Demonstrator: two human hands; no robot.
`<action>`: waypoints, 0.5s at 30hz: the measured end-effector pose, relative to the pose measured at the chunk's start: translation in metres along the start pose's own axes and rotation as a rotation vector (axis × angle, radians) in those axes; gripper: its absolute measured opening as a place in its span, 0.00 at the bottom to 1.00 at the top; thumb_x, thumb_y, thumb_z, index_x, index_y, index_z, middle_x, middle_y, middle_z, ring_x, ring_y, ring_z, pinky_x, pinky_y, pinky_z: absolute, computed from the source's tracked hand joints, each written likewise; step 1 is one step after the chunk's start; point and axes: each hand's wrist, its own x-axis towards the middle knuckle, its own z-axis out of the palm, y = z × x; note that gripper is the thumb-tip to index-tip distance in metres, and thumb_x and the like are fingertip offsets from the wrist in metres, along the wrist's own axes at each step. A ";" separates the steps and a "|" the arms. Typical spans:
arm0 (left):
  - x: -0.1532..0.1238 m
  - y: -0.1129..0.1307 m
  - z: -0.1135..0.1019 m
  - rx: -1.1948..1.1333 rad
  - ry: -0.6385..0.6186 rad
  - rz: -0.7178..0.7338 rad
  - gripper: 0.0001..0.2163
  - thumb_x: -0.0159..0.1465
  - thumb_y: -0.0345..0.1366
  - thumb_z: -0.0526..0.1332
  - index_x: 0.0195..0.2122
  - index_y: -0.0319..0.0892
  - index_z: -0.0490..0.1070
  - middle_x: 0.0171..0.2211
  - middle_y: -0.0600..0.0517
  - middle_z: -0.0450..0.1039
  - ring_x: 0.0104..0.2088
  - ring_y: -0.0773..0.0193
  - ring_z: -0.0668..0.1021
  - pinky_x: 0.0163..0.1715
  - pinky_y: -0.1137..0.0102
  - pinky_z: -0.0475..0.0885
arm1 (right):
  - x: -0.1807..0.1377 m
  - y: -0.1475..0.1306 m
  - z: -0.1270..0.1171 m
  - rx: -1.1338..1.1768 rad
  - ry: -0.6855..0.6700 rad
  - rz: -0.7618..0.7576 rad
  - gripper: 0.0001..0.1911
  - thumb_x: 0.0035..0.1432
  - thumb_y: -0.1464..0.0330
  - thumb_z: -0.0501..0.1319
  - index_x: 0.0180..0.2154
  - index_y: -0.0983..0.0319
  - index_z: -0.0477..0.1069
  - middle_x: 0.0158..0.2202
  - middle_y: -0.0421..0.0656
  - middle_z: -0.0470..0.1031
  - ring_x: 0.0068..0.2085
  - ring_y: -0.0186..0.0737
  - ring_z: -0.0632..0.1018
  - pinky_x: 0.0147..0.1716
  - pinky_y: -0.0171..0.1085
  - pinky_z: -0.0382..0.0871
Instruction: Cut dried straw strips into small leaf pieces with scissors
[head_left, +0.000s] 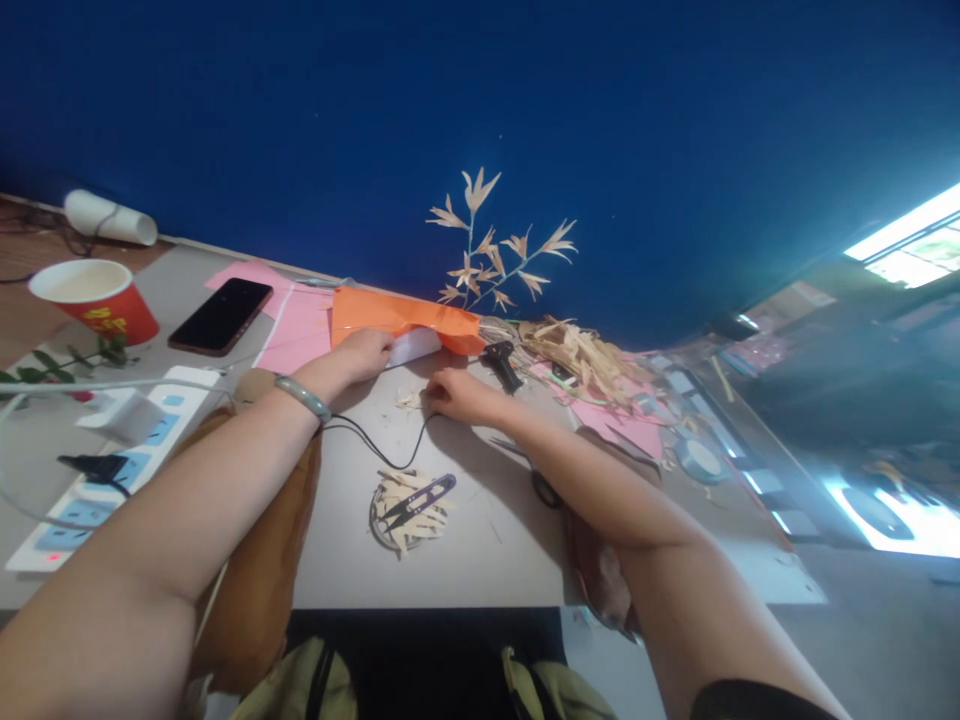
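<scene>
My left hand (365, 354) rests with curled fingers on a white sheet (411, 346) under an orange paper (401, 314) at the far edge of the grey table (480, 540). My right hand (452, 393) is closed in a pinch on the tabletop beside small straw scraps (409, 399); what it holds is too small to make out. A twig with dry straw leaves (491, 250) stands upright behind the orange paper. A black glue gun (501, 362) lies just right of my right hand, its cord (375, 444) looping under my left wrist.
Black thread snips (420, 497) lie on a round pile of straw pieces. A heap of straw (577, 355) and a tape roll (699, 459) sit at the right. Left: pink paper (300, 335), black phone (220, 315), red cup (97, 297), white power strip (97, 470).
</scene>
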 end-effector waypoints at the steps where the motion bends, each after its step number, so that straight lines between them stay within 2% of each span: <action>1: -0.001 0.001 -0.001 0.001 -0.002 0.000 0.11 0.58 0.34 0.53 0.32 0.40 0.75 0.33 0.48 0.78 0.33 0.60 0.77 0.30 0.72 0.65 | 0.001 -0.004 0.001 0.013 -0.006 -0.015 0.07 0.54 0.74 0.60 0.37 0.67 0.74 0.35 0.46 0.77 0.34 0.37 0.75 0.33 0.32 0.63; 4: -0.002 0.002 -0.003 0.007 -0.009 0.000 0.12 0.58 0.33 0.52 0.33 0.40 0.75 0.34 0.48 0.78 0.33 0.60 0.77 0.30 0.72 0.66 | 0.004 -0.014 0.000 0.059 -0.009 -0.037 0.12 0.53 0.74 0.61 0.41 0.67 0.73 0.35 0.45 0.77 0.33 0.36 0.74 0.32 0.31 0.62; 8: -0.003 0.003 -0.004 0.011 -0.018 0.007 0.12 0.58 0.32 0.53 0.35 0.40 0.76 0.36 0.48 0.78 0.34 0.60 0.77 0.32 0.73 0.66 | 0.007 -0.015 0.000 0.012 -0.006 0.054 0.22 0.45 0.63 0.70 0.41 0.68 0.71 0.37 0.47 0.74 0.35 0.40 0.73 0.33 0.33 0.63; 11: -0.002 0.003 -0.004 0.016 -0.022 0.004 0.13 0.57 0.32 0.53 0.36 0.40 0.76 0.36 0.47 0.78 0.34 0.60 0.77 0.32 0.72 0.67 | 0.012 -0.013 0.005 0.005 -0.010 0.056 0.30 0.40 0.58 0.72 0.42 0.67 0.71 0.38 0.48 0.71 0.38 0.42 0.72 0.35 0.35 0.64; 15: -0.002 0.004 -0.006 0.035 -0.022 -0.006 0.14 0.56 0.32 0.53 0.38 0.40 0.77 0.37 0.46 0.78 0.35 0.59 0.77 0.35 0.72 0.68 | 0.020 -0.013 0.012 0.088 0.009 -0.021 0.27 0.41 0.63 0.72 0.43 0.66 0.72 0.36 0.44 0.70 0.36 0.38 0.71 0.35 0.34 0.63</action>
